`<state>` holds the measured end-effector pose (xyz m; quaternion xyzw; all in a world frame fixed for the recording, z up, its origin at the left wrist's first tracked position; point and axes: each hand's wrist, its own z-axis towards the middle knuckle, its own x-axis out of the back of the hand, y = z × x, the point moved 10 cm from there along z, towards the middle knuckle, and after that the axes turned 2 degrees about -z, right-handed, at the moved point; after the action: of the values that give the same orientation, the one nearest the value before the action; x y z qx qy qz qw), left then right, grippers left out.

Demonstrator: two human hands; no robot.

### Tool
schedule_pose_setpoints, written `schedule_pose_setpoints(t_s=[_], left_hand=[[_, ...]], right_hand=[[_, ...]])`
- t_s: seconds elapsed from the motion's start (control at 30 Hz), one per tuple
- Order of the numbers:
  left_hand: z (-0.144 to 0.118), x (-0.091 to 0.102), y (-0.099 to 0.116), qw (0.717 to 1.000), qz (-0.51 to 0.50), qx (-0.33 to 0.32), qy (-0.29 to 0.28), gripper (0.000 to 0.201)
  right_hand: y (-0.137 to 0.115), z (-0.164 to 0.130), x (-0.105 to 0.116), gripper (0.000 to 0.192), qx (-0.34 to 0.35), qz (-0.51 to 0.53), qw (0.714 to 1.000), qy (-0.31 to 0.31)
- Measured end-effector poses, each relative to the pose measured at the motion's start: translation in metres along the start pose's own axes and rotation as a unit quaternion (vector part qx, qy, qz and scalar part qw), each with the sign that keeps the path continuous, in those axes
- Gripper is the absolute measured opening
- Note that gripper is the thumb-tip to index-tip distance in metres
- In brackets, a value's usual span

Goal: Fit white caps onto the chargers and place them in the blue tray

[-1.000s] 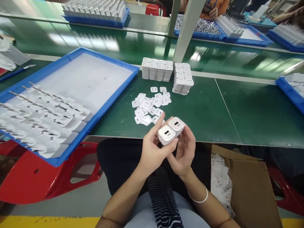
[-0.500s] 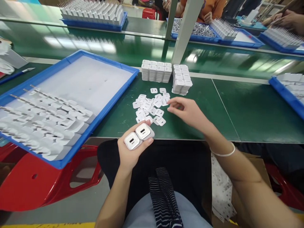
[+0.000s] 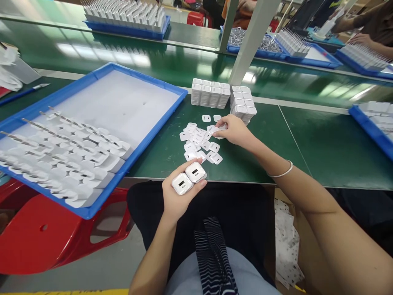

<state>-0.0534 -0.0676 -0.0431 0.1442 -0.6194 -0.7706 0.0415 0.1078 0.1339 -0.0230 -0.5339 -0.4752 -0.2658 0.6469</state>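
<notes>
In my left hand, fingers wrapped round them, are two white USB charger heads side by side, their port faces turned up. The hand is just in front of the table edge. Beyond it on the green table lies a loose heap of thin white square cover pieces with small dark slots. My right hand reaches to the right side of this heap, thumb and fingers pinched on a white cover piece, partly hidden by the fingers. Behind stand neat stacks of the same white squares, and more stacks beside them.
A large blue tray on the left holds rows of white parts with metal strips. A blue pen-shaped knife lies beyond it. A grey post rises behind the stacks. Another blue tray is at the right. Co-workers sit across the line.
My right hand has moved down and left onto the heap, its fingers closing on a cover piece. My left hand keeps holding the two charger heads. The view has shifted slightly.
</notes>
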Motion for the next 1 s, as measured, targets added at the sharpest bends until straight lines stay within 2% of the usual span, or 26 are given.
schedule_pose_setpoints(t_s=[0.23, 0.5, 0.73, 1.0], left_hand=[[-0.001, -0.004, 0.001, 1.0, 0.007, 0.003, 0.004, 0.046], [0.0, -0.005, 0.001, 1.0, 0.011, 0.011, 0.013, 0.046], [0.002, -0.008, 0.001, 1.0, -0.005, 0.019, 0.001, 0.048], [0.001, -0.011, 0.0, 0.999, -0.007, 0.026, 0.022, 0.048]], right_hand=[[-0.015, 0.006, -0.005, 0.025, 0.053, 0.015, 0.998, -0.037], [-0.017, 0.018, -0.006, 0.025, 0.002, -0.038, 0.998, -0.059], [-0.019, 0.012, -0.007, 0.023, -0.01, -0.016, 0.997, -0.069], [-0.023, 0.013, -0.008, 0.024, -0.024, -0.014, 0.999, -0.032]])
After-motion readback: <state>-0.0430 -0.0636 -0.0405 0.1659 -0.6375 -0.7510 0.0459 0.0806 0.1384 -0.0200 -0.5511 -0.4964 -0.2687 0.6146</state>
